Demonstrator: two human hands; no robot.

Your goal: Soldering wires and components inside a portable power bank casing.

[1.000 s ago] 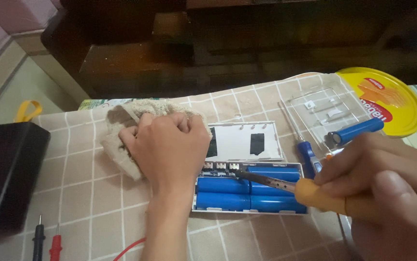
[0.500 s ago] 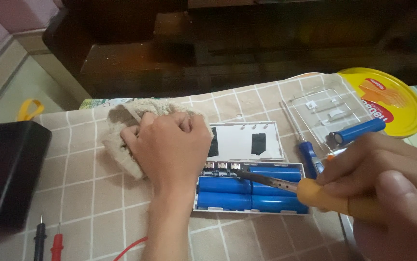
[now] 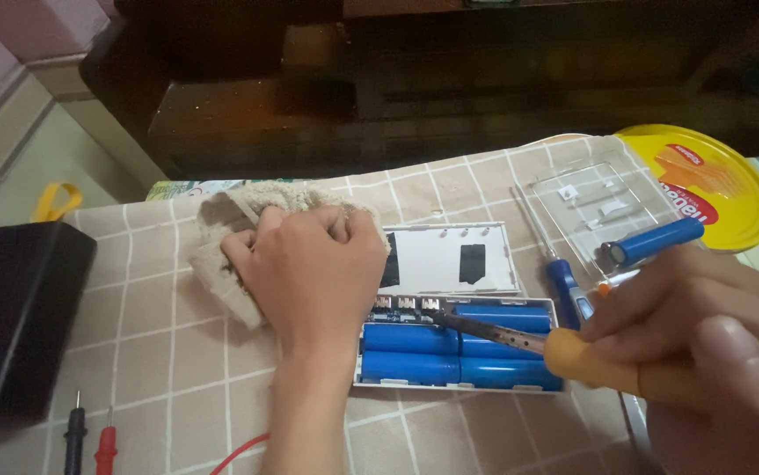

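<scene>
My left hand (image 3: 313, 264) rests as a closed fist on a beige towel (image 3: 221, 255), at the left end of a white battery case (image 3: 379, 380) filled with several blue cylindrical cells (image 3: 410, 339). My right hand (image 3: 705, 334) grips a soldering iron with a yellow-orange handle (image 3: 582, 359). Its dark tip (image 3: 432, 314) touches the small circuit strip at the top edge of the cells. The case's white lid (image 3: 450, 255) lies just behind the case.
A loose blue cell (image 3: 652, 242) lies on a clear plastic tray (image 3: 591, 207), beside a yellow round lid (image 3: 705, 180). A blue-handled screwdriver (image 3: 560, 277) lies right of the case. A black box (image 3: 14, 308) and meter probes (image 3: 89, 440) sit at left.
The iron's tip has stayed on the circuit strip. Both hands are almost still; the view has shifted only slightly.
</scene>
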